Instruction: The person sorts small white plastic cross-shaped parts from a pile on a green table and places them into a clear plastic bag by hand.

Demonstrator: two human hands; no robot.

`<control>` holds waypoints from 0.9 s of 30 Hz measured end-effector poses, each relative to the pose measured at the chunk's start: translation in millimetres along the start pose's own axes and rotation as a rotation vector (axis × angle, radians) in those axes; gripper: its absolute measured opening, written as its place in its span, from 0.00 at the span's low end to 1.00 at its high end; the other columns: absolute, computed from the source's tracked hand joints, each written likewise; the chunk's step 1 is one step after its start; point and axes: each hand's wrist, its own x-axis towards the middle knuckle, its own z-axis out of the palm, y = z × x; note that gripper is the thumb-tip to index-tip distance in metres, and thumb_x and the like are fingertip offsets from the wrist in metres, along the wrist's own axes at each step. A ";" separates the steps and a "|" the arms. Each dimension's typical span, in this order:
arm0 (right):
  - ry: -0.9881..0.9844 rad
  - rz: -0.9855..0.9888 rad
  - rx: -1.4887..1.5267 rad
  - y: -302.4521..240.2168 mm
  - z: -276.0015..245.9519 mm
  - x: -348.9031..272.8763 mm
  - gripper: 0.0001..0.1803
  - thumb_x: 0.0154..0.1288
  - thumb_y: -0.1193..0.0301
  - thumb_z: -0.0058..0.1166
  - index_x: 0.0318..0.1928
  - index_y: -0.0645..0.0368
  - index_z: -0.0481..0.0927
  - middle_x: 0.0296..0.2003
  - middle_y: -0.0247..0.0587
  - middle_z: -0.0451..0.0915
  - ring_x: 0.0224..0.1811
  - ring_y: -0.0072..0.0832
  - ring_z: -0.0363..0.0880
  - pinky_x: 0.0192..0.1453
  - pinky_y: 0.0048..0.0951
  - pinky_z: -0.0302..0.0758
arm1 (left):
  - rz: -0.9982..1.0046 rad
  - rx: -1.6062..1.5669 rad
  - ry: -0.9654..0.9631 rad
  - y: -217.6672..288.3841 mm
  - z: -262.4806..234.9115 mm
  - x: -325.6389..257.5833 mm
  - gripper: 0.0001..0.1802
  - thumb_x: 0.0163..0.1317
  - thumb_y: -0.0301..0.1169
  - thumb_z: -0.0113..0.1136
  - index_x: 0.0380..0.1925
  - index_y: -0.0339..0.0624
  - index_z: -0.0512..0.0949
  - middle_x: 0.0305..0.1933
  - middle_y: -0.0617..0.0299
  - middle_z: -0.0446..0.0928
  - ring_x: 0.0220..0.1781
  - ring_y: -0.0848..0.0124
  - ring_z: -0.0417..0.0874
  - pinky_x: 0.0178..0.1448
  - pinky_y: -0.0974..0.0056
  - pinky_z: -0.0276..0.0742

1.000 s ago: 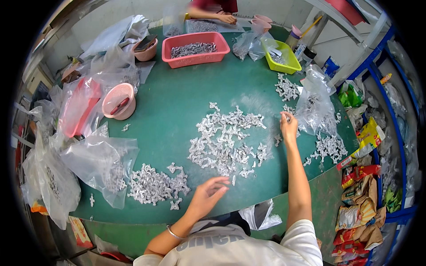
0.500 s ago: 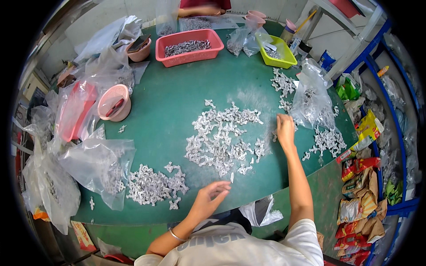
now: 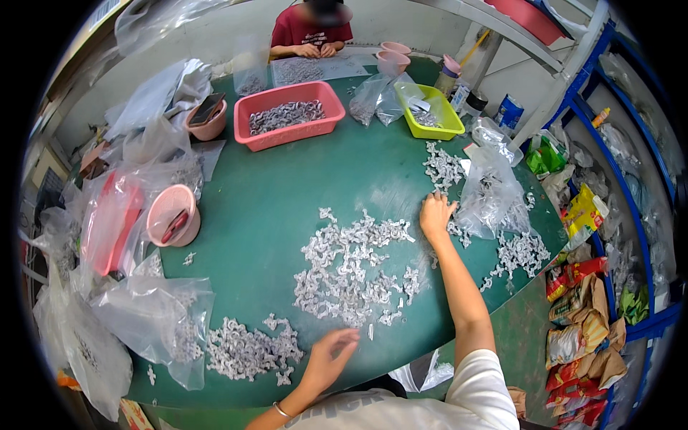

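Small grey metal parts, cast with curved arms, lie in a loose heap [image 3: 351, 269] at the middle of the green table [image 3: 287, 186]. My left hand [image 3: 331, 356] hovers at the heap's near edge, fingers loosely bent, thumb apart, nothing visible in it. Close to its fingertips lies a single slim metal piece [image 3: 370, 331]. My right hand [image 3: 436, 215] reaches to the near edge of a smaller pile of parts [image 3: 443, 169], fingers spread and bent down. Its fingertips are partly hidden. Right of it rests a clear plastic bag [image 3: 491, 197] with parts inside.
Another pile [image 3: 254, 350] lies near left beside a plastic bag [image 3: 154, 315]; more parts [image 3: 522, 252] lie near right. A red tub [image 3: 290, 136] and a yellow-green tray [image 3: 435, 132] stand at the back. Opposite sits a person [image 3: 312, 32]. A pink basket [image 3: 174, 215] stands left; blue shelving [image 3: 638, 179] right.
The view has tilted up, showing more of the person opposite. My right hand has moved farther away and a little left, to the small pile. My left hand's fingers have drawn closer together.
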 end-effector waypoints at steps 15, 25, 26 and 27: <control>0.113 0.184 0.618 -21.8 40.6 72.4 0.11 0.57 0.74 0.48 0.37 0.70 0.76 0.47 0.60 0.73 0.56 0.54 0.65 0.62 0.45 0.61 | -0.037 -0.086 0.081 1.9 -14.0 10.3 0.14 0.59 0.22 0.53 0.46 0.34 0.73 0.43 0.58 0.77 0.45 0.72 0.78 0.50 0.70 0.72; 0.292 0.234 0.571 11.0 50.6 106.7 0.13 0.58 0.75 0.45 0.42 0.67 0.76 0.52 0.67 0.66 0.57 0.59 0.61 0.63 0.45 0.58 | -0.037 -0.103 0.077 9.5 -17.5 9.2 0.14 0.60 0.21 0.52 0.47 0.33 0.72 0.42 0.59 0.77 0.45 0.72 0.78 0.51 0.70 0.71; 0.313 0.212 0.642 10.0 46.7 105.4 0.12 0.58 0.76 0.44 0.41 0.66 0.77 0.51 0.65 0.67 0.56 0.57 0.63 0.61 0.44 0.61 | -0.031 -0.098 0.082 9.8 -16.5 7.8 0.14 0.60 0.21 0.52 0.46 0.33 0.72 0.42 0.58 0.77 0.45 0.72 0.78 0.51 0.70 0.71; 0.274 0.130 0.657 0.5 36.4 99.4 0.12 0.58 0.76 0.44 0.40 0.65 0.77 0.50 0.62 0.68 0.55 0.54 0.65 0.59 0.43 0.63 | -0.022 -0.092 0.098 10.0 -16.9 4.8 0.14 0.60 0.21 0.52 0.46 0.33 0.72 0.42 0.58 0.77 0.45 0.72 0.78 0.51 0.70 0.71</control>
